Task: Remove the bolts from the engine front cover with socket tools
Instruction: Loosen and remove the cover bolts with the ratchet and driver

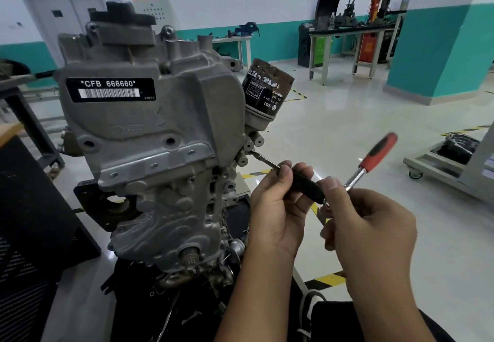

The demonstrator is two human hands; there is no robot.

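- The extension bar (267, 161) ran from a boss on the right edge of the engine front cover (149, 133), at frame centre, below the oil filter (263, 92); the bolt was hidden.
- Done well, the step called for keeping the bar square to the boss and steadied while the ratchet swung.
- The left hand (278, 208) curled round the bar's black grip (307, 186).
- The right hand (371, 224) pinched the head of the ratchet (371, 157), its red handle blurred toward the upper right.

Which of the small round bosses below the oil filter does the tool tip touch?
The middle boss: the extension bar, held by the left hand, meets its end. The bosses above and below stand free.
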